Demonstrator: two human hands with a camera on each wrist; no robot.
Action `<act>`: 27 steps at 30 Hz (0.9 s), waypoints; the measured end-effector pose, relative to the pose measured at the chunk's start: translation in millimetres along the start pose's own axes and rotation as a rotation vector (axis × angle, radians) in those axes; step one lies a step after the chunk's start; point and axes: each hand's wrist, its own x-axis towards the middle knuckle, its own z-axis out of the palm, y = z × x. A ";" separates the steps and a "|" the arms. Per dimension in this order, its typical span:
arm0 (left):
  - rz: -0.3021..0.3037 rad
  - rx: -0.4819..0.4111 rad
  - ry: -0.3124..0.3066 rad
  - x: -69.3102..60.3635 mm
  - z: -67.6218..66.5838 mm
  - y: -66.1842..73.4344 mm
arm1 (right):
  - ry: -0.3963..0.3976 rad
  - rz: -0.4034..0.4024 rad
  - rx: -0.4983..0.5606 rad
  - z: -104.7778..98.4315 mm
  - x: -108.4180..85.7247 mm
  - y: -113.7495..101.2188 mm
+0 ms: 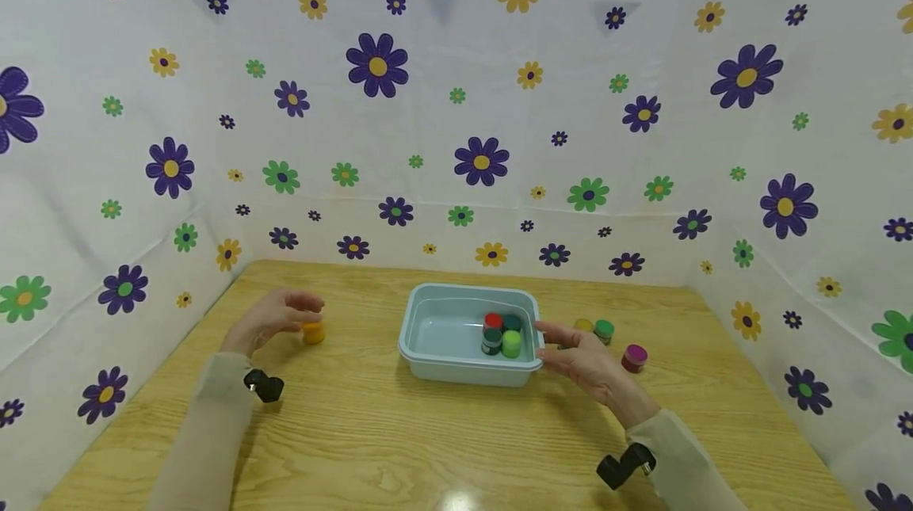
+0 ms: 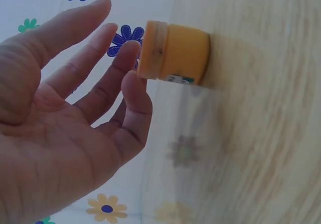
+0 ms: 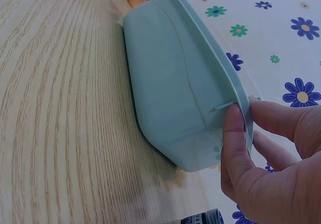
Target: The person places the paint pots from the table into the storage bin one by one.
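We see both arms reaching in from the near edge over the wooden table [image 1: 428,448], one on each side. The left hand [image 1: 274,318] is at the left, its fingers loosely bent and spread around the lid end of an upright orange jar [image 1: 314,334]. The grip there is slack, not closed round the jar; whether a fingertip touches it we cannot tell. The right hand [image 1: 588,360] comes in from the near right and pinches the right end of the pale blue tub [image 1: 442,337], digits on both sides of its rim. The tub sits mid-table, with four jars [image 1: 511,344] grouped in its right half. Beyond the right hand we see a magenta-lidded jar [image 1: 634,358] and a green-lidded jar [image 1: 604,331].
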 end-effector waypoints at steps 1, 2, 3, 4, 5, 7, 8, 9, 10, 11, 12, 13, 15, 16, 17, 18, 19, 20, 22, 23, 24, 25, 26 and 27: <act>-0.001 0.004 -0.006 -0.8 -0.3 -1.5 | 0.001 0.001 -0.001 0.0 0.0 -0.1; -0.006 0.002 -0.008 -1.2 -0.4 -2.9 | 0.001 0.001 -0.002 0.0 0.0 0.0; -0.010 -0.001 -0.012 -1.5 -0.4 -4.2 | 0.001 0.003 -0.002 -0.1 0.1 0.1; -0.019 -0.010 -0.016 -1.8 -0.1 -4.9 | 0.001 0.003 -0.001 -0.2 0.2 0.3; -0.025 -0.014 -0.025 -1.9 0.3 -5.6 | 0.002 0.004 0.000 -0.2 0.4 0.3; -0.033 -0.023 -0.040 -1.7 0.9 -6.8 | 0.002 0.005 0.000 -0.4 0.5 0.2; -0.040 -0.027 -0.043 -1.2 1.4 -7.4 | 0.002 0.005 0.001 -0.4 0.5 0.2; -0.043 -0.027 -0.052 -1.0 1.7 -7.8 | 0.003 0.006 0.000 -0.4 0.5 0.1; -0.048 -0.027 -0.056 -0.7 2.1 -8.6 | 0.004 0.006 -0.002 -0.4 0.4 0.1; -0.045 -0.026 -0.065 -0.3 2.4 -9.5 | 0.004 0.007 -0.003 -0.4 0.4 0.2; -0.048 -0.025 -0.067 0.2 2.6 -10.6 | 0.005 0.008 -0.005 -0.4 0.4 0.2; -0.051 -0.029 -0.072 0.7 2.8 -11.5 | 0.005 0.008 -0.007 -0.3 0.3 0.2; -0.057 -0.035 -0.078 1.5 2.9 -13.2 | 0.007 0.010 -0.008 -0.2 0.3 0.1; -0.057 -0.037 -0.082 1.9 2.9 -14.0 | 0.008 0.011 -0.008 -0.1 0.3 0.1; -0.057 -0.043 -0.086 2.3 3.0 -14.5 | 0.008 0.011 -0.007 -0.1 0.2 -0.1; -0.058 -0.048 -0.087 2.6 3.0 -14.7 | 0.008 0.012 -0.006 -0.1 0.2 -0.2; -0.057 -0.054 -0.091 2.6 3.0 -14.8 | 0.008 0.012 -0.005 -0.1 0.2 -0.3; -0.056 -0.056 -0.092 2.8 3.1 -14.7 | 0.008 0.013 -0.002 -0.2 0.2 -0.3; -0.054 -0.065 -0.092 3.2 3.1 -14.3 | 0.008 0.012 0.000 -0.4 0.0 -0.5; -0.051 -0.063 -0.092 3.1 3.0 -14.2 | 0.006 0.012 0.000 -0.5 -0.1 -0.5; -0.055 -0.066 -0.086 3.2 3.1 -14.0 | 0.003 0.011 -0.001 -0.7 -0.2 -0.5; -0.049 -0.059 -0.088 3.2 3.0 -14.0 | 0.000 0.010 -0.002 -0.8 -0.3 -0.5; -0.052 -0.061 -0.080 3.4 3.0 -13.7 | -0.003 0.008 -0.001 -0.8 -0.3 -0.5; -0.052 -0.061 -0.076 3.6 3.1 -13.7 | -0.006 0.008 -0.003 -0.9 -0.3 -0.5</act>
